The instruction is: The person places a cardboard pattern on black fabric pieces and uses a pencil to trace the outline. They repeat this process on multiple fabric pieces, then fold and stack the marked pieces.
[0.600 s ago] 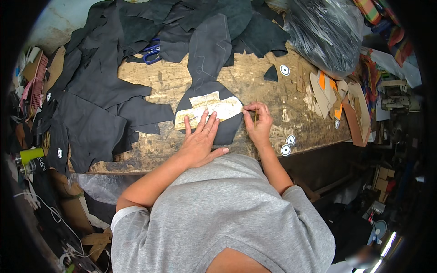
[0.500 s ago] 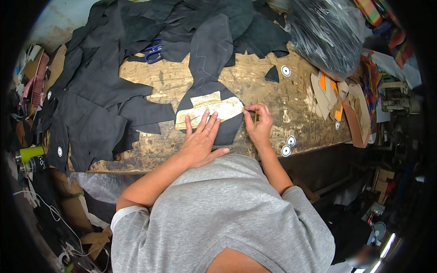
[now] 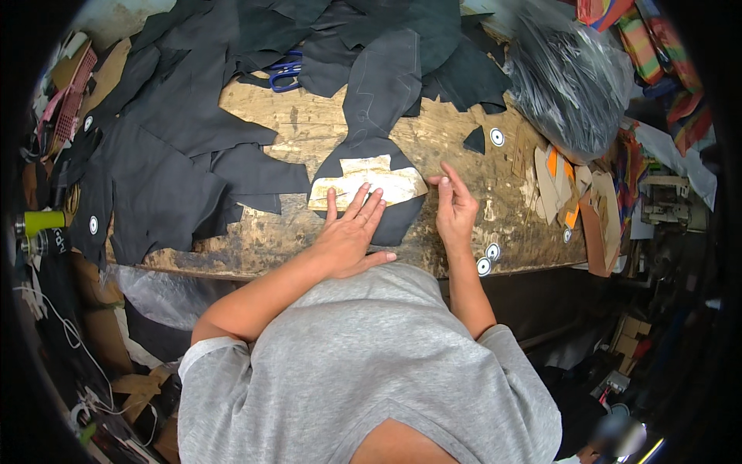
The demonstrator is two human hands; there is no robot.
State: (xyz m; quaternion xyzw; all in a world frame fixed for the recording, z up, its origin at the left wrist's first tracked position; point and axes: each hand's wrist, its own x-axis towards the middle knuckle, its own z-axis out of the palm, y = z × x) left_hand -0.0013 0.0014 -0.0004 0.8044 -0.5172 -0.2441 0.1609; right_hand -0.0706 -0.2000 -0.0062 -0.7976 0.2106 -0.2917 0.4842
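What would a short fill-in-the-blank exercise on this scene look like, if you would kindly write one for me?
1. The left hand rests on the pale piece, while the ____ hand is near its pointed end.
2. The scissors have handles coloured ____.
3. The plastic bag lies toward the far ____ corner of the table.
4. The person's shirt is plain ____.

Missing words: right; blue; right; grey.

We're looking at workshop here: scarred wooden bench (image 3: 305,124), ragged dark leather-like sheets (image 3: 174,158) spread across it, blue scissor handles (image 3: 286,75) among them, pale template (image 3: 398,185) lying on line-marked dark piece (image 3: 384,77), cardboard shapes (image 3: 546,184) to right, and there, we spot metal machinery (image 3: 666,203) beyond.
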